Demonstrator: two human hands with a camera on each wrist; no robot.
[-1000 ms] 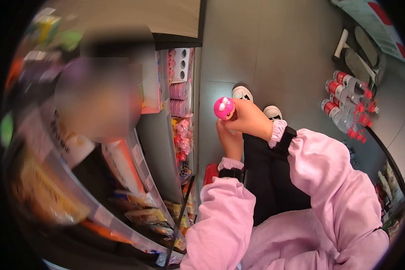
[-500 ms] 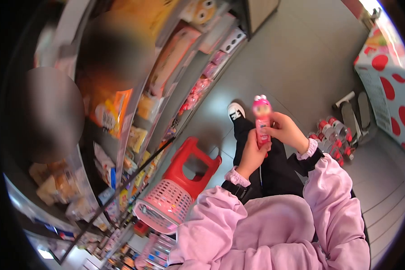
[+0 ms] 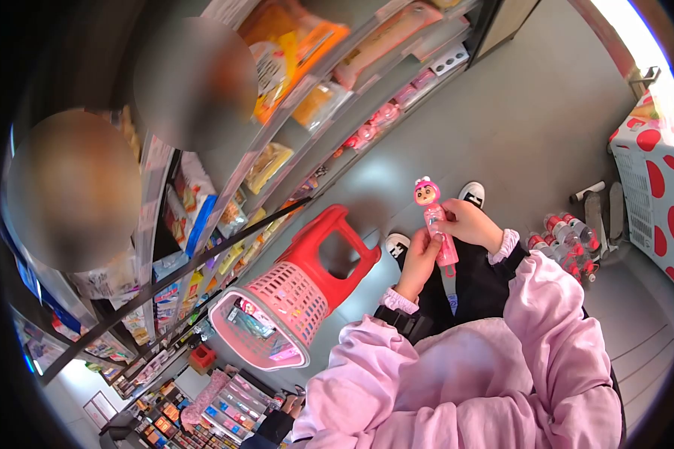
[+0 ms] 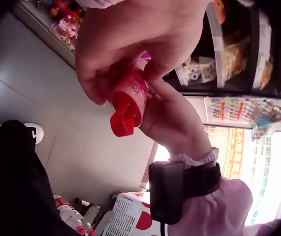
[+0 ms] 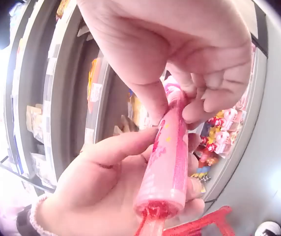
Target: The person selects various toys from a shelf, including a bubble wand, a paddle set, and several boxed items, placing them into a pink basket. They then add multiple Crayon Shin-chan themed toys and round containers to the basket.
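A pink cartoon-head tube (image 3: 447, 255) is held upright in front of the body in the head view. Its top is a face with a pink hood and white knobs; a red loop (image 4: 122, 121) hangs at its bottom end. My left hand (image 3: 417, 263) grips the lower part, its thumb along the front and fingers wrapped behind in the right wrist view. Higher up, just under the head, my right hand (image 3: 473, 224) pinches the tube between thumb and fingers. In the right wrist view the tube's printed side (image 5: 166, 157) shows, while the right fingers partly cover the head.
A pink-and-red shopping basket (image 3: 288, 299) with packages inside stands on the floor to the left. Shelves of packaged snacks (image 3: 269, 168) run along the left. Bottles with red caps (image 3: 565, 243) and a red-dotted box (image 3: 655, 172) are at the right.
The view has swung, bringing the basket into sight. The tube was first seen from its top end; now its face and front show, with both hands still holding it.
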